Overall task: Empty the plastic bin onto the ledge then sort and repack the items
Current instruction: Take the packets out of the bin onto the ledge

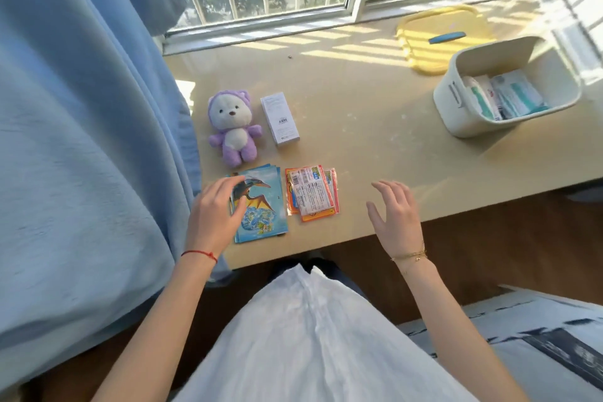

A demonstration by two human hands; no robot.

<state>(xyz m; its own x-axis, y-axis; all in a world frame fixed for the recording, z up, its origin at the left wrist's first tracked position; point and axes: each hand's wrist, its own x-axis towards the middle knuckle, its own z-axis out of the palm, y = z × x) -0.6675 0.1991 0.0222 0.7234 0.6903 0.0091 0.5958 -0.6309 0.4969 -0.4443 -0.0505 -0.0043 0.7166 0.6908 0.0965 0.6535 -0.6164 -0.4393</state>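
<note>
Left hand (215, 212) fingers rest on the blue cards (261, 206), hiding their 9 o'clock edge; grip unclear. Right hand (396, 215) hovers open. Bin (509, 85) contents at 2 o'clock blurry.

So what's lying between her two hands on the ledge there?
In the head view, a stack of orange packets lies between the left hand, which rests on the blue dinosaur cards, and the open right hand.
</note>
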